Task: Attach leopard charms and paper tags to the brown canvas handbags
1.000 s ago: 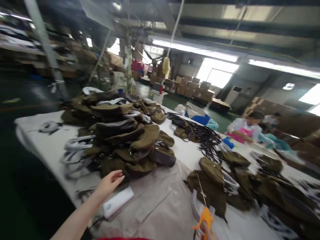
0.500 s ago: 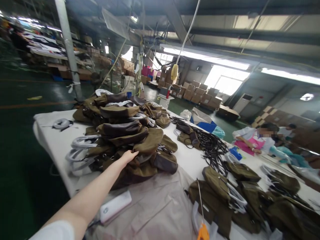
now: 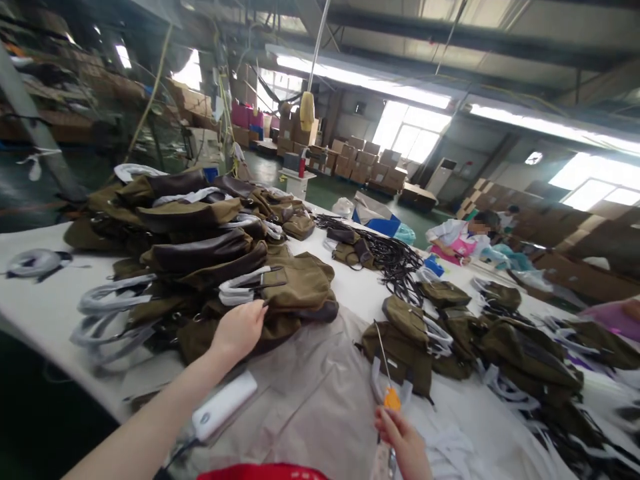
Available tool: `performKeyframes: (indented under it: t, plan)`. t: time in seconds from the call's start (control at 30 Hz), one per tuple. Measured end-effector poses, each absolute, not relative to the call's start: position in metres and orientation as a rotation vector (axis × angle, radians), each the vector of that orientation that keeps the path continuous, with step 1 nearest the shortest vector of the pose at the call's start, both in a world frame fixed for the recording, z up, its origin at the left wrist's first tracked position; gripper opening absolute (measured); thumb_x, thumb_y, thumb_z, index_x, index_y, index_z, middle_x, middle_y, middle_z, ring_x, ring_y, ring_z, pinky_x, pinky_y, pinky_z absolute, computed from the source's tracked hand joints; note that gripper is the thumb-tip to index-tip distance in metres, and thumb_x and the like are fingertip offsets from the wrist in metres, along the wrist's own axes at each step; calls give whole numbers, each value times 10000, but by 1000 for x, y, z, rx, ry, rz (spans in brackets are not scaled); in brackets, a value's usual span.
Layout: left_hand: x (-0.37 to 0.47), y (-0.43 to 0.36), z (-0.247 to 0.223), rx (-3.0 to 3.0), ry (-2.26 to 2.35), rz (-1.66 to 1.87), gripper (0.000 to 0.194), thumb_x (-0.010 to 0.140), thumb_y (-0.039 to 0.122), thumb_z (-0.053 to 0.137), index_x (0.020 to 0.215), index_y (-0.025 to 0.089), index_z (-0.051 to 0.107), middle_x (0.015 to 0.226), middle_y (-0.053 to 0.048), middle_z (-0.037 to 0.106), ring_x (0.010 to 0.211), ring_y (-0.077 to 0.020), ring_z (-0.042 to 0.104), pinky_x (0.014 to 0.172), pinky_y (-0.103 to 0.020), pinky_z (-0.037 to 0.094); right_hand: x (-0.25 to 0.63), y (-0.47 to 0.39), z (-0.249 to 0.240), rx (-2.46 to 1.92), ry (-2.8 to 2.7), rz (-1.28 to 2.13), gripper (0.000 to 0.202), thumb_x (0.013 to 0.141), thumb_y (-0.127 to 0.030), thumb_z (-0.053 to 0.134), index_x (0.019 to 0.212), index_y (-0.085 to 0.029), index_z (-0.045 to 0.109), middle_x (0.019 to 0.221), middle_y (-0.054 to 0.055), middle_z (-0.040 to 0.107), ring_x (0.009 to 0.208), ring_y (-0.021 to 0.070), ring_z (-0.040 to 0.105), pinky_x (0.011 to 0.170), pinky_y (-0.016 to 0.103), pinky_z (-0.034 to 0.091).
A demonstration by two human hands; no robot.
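My left hand (image 3: 243, 327) is closed on the edge of an olive canvas bag (image 3: 300, 280) with dark trim. This bag lies at the front of a tall heap of similar bags (image 3: 200, 257), and its handles (image 3: 243, 287) are wrapped in pale grey. At the lower middle, my right hand (image 3: 403, 437) has its fingers pinched together, just below an orange piece (image 3: 393, 399) with a thin pale rod or cord running up from it. Something narrow and partly shiny shows under those fingers; what it is stays unclear.
A white device with a cable (image 3: 225, 407) lies on the beige cloth (image 3: 305, 387) near my left forearm. More olive bags (image 3: 530, 353) cover the right side, with black straps (image 3: 395, 257) behind. A yellow box (image 3: 307, 112) hangs overhead. A co-worker (image 3: 457, 240) sits across the table.
The held bag has turned so its wrapped handles show, and my left hand has stayed on its edge. My right hand has come into view by the orange piece. The view has swung right.
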State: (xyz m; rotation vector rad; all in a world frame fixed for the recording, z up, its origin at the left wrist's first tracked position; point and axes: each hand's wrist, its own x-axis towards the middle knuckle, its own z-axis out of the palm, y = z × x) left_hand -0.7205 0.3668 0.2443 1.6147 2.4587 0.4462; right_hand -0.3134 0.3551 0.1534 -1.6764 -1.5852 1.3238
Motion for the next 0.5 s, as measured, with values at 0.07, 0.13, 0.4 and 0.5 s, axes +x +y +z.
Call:
performKeyframes:
  t: [0.07,0.13,0.4,0.5]
  plan:
    - [-689,348,241,1831,2300,459,358,958,307,341,1127,174,627,1124,-141,701,1061,-278,630,959,-384,452,-340,358,178,-1522,-1579,1347,496,824,-647,525,950,-206,714,977,165,729,888,346,705,799,491,568]
    - [-656,332,232,1970,2162,433,352,956,272,350,1134,158,631,1100,-155,705,1026,-282,645,914,-389,481,-369,357,203,-1336,-1806,1073,431,820,-498,613,1108,-185,676,1127,161,690,1068,329,641,950,500,507]
    - [-578,295,197,1961,1795,222,322,919,155,359,980,143,675,1004,-168,726,957,-311,682,853,-420,499,-434,350,175,-1350,-2169,1026,701,645,-178,718,1320,-104,543,1292,170,609,1197,295,568,1052,438,437]
    - [-578,290,185,1830,1731,359,328,921,253,419,1145,167,643,1100,-143,719,1010,-290,673,884,-388,488,-424,350,151,-1429,-2113,1107,520,733,-243,698,1237,-133,623,1208,140,670,1134,281,616,1006,420,467]
